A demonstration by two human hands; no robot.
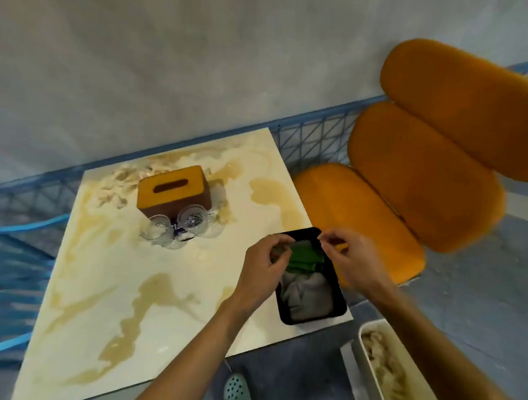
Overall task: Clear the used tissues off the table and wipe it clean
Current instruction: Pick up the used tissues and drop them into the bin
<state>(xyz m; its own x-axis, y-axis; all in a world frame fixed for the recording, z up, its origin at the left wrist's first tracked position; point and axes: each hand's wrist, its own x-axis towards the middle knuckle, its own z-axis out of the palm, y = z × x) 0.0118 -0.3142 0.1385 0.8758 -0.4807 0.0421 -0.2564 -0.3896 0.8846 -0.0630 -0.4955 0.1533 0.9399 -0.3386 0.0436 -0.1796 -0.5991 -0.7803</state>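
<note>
two hands flank the green cloth (305, 258) in the black tray (310, 321): our left hand (266, 264) pinches its left edge; whether our right hand (350, 259) holds anything, we cannot tell.

Both bare forearms are seen reaching from the bottom edge toward the centre right of the frame. The left forearm (189, 351) is angled up from the bottom centre, and the left hand (266, 262) is shown back-up, its fingers curled inward toward the thumb. The right forearm (433, 346) is set diagonally from the lower right corner. The right hand (352, 259) is held just right of the left one, apart from it, with fingers bent and thumb and forefinger tips close together. Whether anything is pinched by either hand cannot be told.
</note>
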